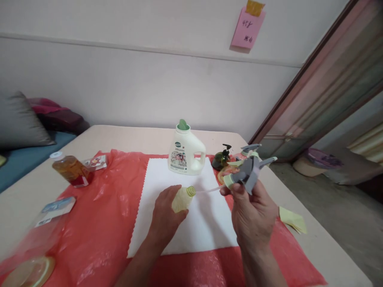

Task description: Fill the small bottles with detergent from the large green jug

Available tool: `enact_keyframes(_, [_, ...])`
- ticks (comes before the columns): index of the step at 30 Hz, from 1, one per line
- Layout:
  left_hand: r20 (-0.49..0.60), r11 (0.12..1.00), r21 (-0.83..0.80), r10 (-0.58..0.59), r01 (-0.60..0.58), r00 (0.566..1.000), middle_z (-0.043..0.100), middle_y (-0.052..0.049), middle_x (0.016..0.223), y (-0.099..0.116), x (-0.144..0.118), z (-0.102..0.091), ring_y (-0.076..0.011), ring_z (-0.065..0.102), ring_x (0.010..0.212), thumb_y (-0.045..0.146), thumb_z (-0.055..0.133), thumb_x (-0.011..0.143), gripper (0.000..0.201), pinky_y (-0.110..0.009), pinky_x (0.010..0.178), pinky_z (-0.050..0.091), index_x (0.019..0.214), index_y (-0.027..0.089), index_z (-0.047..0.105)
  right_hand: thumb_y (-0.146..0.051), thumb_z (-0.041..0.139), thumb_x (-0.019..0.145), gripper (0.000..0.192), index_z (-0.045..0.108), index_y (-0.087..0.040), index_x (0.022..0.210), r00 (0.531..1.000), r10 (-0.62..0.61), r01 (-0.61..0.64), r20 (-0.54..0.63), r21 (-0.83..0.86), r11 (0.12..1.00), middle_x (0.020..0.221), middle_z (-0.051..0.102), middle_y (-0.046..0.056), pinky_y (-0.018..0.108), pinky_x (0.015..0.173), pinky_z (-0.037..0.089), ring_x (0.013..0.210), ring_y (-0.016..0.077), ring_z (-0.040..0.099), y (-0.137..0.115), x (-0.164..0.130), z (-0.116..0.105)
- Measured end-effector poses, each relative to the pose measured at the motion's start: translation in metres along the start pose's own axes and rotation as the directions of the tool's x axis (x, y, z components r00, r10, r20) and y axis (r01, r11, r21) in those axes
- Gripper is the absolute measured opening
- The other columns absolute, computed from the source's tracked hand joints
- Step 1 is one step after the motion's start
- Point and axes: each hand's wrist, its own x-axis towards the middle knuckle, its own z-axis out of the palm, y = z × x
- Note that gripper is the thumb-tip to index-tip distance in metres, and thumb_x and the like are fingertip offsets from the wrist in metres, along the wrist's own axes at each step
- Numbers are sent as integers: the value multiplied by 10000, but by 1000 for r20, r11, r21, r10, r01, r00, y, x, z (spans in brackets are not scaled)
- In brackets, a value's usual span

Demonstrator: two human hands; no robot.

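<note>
My left hand [166, 211] is wrapped round a small pale-yellow bottle [181, 200], which has no cap on its threaded neck and tilts to the right. Higher and to the right, my right hand [253, 211] grips a grey trigger spray head [247, 173] with a pale-green collar. From that collar a thin dip tube [209, 190] reaches left, its end close to the bottle's mouth; whether it is inside I cannot tell. Behind both hands a cream detergent jug [186, 153] stands upright on a white cloth [191, 237], a green piece showing in its open mouth.
Red plastic sheeting [104, 239] lies under the cloth. On the right are a dark green pump bottle [221, 159], another spray bottle [245, 150] and yellow paper slips [292, 220]. To the left are a bottle of amber liquid [72, 170], a blue-and-white packet [56, 209] and a round lid [28, 273].
</note>
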Motion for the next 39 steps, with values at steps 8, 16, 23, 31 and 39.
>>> enact_keyframes(8, [-15,995,-78,61,-62,998,595,-71,1313,3,-4,1,-284,516,1248,176,708,674,602,-494,1081,381,1258,265,593,-326,701,827,185,717,-255,997,950,229,-241,213,29,970,1020,719,25,315,853,488,985,172,627,33,-10,17])
enact_keyframes(16, [-47,982,-189,7,-16,999,627,-62,1237,10,-1,-6,-280,565,1177,140,718,633,611,-476,1037,422,1220,268,610,-366,726,794,229,726,-260,997,863,358,-390,357,20,921,1040,732,30,337,874,495,977,185,632,52,-24,28])
enact_keyframes(23, [-56,992,-127,6,-13,998,618,-78,1242,7,1,-8,-279,544,1183,109,712,605,631,-477,1058,397,1217,231,622,-362,771,740,260,741,-270,982,851,392,-422,349,10,907,983,739,14,348,888,478,939,177,624,60,-26,31])
enact_keyframes(31, [-47,988,-154,4,-12,999,620,-70,1230,9,-2,-4,-279,551,1176,93,704,598,636,-473,1048,411,1211,240,622,-344,810,689,255,730,-245,911,856,427,-465,290,75,882,889,709,-5,310,796,490,854,160,609,66,-31,34])
enact_keyframes(39, [-85,973,-226,-59,39,995,623,-72,1230,14,-5,5,-282,551,1185,52,689,600,635,-478,1037,411,1204,234,615,-412,713,802,278,673,-239,1015,863,467,-490,191,97,866,898,693,3,284,764,471,833,152,599,61,-47,49])
